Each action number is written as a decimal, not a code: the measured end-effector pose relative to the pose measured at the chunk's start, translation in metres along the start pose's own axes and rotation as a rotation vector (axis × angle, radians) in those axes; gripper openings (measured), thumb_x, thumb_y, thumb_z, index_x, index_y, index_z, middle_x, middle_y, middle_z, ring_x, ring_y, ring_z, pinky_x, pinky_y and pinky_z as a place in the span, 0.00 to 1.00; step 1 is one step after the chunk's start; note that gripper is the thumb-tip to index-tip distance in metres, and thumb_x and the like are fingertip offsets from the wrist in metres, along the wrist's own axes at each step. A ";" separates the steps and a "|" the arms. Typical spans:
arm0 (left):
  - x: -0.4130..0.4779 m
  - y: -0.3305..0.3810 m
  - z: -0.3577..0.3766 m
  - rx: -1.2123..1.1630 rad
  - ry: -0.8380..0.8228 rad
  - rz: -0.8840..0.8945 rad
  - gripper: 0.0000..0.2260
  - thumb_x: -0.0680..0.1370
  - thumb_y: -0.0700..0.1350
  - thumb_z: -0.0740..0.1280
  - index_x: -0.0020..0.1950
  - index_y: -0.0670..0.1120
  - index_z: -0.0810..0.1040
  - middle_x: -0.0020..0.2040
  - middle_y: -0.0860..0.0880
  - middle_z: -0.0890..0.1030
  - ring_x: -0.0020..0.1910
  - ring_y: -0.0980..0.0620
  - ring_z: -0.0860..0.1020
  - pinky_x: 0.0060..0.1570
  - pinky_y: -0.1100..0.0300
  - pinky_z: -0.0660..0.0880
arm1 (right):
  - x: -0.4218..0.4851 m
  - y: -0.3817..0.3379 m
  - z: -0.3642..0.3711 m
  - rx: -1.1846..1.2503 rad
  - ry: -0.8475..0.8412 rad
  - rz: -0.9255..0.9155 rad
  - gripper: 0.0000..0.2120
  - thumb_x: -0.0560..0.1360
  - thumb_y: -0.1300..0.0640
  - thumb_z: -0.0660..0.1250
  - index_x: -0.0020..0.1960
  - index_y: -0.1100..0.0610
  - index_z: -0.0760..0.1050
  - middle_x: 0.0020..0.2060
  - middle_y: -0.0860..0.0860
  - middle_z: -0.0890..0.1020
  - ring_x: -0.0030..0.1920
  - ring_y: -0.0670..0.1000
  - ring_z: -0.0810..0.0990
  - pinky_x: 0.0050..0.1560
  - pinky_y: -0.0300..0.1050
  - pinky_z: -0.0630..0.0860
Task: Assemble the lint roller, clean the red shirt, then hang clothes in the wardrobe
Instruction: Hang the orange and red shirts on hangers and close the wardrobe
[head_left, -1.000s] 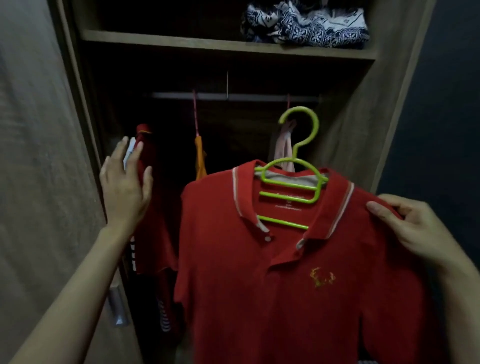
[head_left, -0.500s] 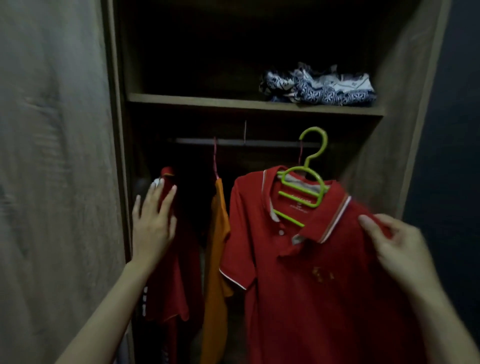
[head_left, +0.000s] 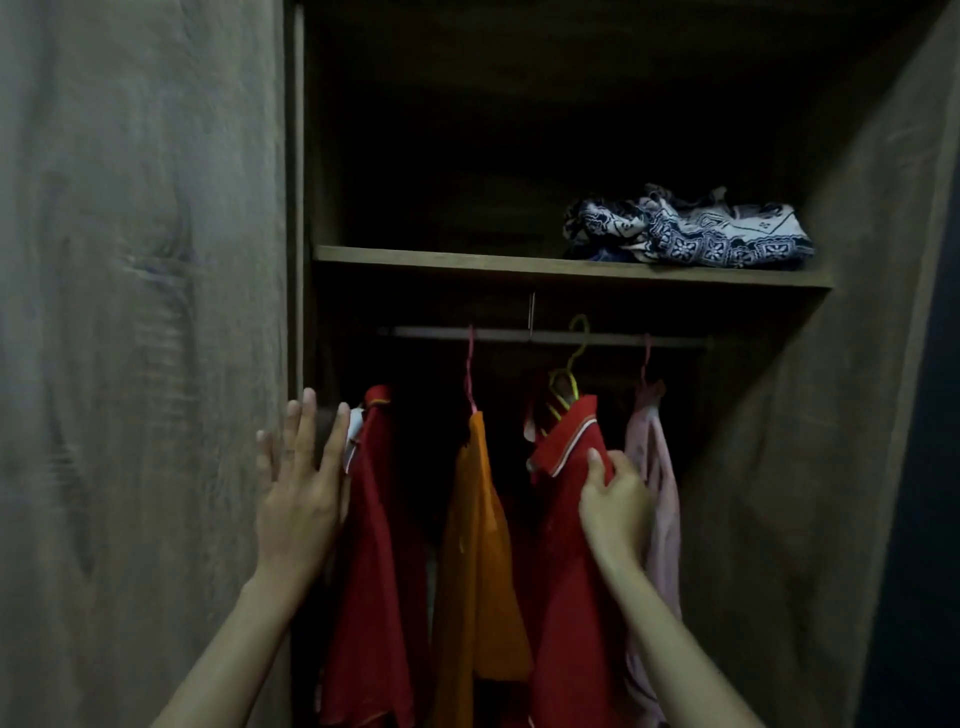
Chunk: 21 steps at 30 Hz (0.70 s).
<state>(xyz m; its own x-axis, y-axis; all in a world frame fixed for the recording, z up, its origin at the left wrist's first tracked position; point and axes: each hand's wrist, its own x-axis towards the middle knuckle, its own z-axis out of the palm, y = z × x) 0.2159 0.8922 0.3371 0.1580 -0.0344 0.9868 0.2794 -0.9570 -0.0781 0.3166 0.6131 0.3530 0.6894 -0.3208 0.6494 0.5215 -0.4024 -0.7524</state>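
Inside the wardrobe, our red shirt hangs on its green hanger, whose hook is up at the rail. Our right hand pinches the shirt's shoulder just under the collar. The shirt sits between an orange top and a pink top. Our left hand is spread flat and wide, fingers up, against another red shirt near the wardrobe's left edge. A blue and white cloth lies on the shelf above.

Probably a dim home bedroom: a wooden wardrobe with clothes on a rail and folded fabric shelved above.
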 end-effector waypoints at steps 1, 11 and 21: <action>-0.001 -0.002 0.001 0.000 -0.010 -0.001 0.22 0.85 0.50 0.43 0.77 0.43 0.57 0.79 0.39 0.49 0.77 0.42 0.52 0.74 0.41 0.49 | 0.003 -0.001 0.011 -0.003 -0.015 0.000 0.10 0.79 0.56 0.60 0.44 0.59 0.75 0.28 0.49 0.73 0.30 0.52 0.75 0.27 0.38 0.61; 0.004 -0.001 -0.005 -0.019 0.020 -0.065 0.23 0.85 0.50 0.42 0.75 0.41 0.63 0.76 0.34 0.53 0.77 0.41 0.51 0.76 0.47 0.49 | 0.026 -0.012 0.083 -0.135 -0.104 -0.072 0.13 0.80 0.53 0.58 0.54 0.61 0.76 0.40 0.58 0.82 0.42 0.60 0.81 0.36 0.42 0.67; 0.004 -0.002 -0.005 -0.030 0.052 -0.077 0.21 0.86 0.46 0.43 0.75 0.41 0.63 0.76 0.35 0.53 0.78 0.43 0.48 0.76 0.49 0.47 | 0.033 -0.005 0.097 -0.174 -0.109 0.030 0.14 0.81 0.53 0.58 0.54 0.62 0.76 0.46 0.59 0.82 0.46 0.60 0.81 0.38 0.42 0.68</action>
<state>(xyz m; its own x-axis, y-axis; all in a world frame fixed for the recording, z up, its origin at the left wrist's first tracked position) 0.2106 0.8928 0.3417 0.0877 0.0255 0.9958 0.2606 -0.9654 0.0018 0.3853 0.6882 0.3676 0.7587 -0.2442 0.6040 0.4115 -0.5391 -0.7349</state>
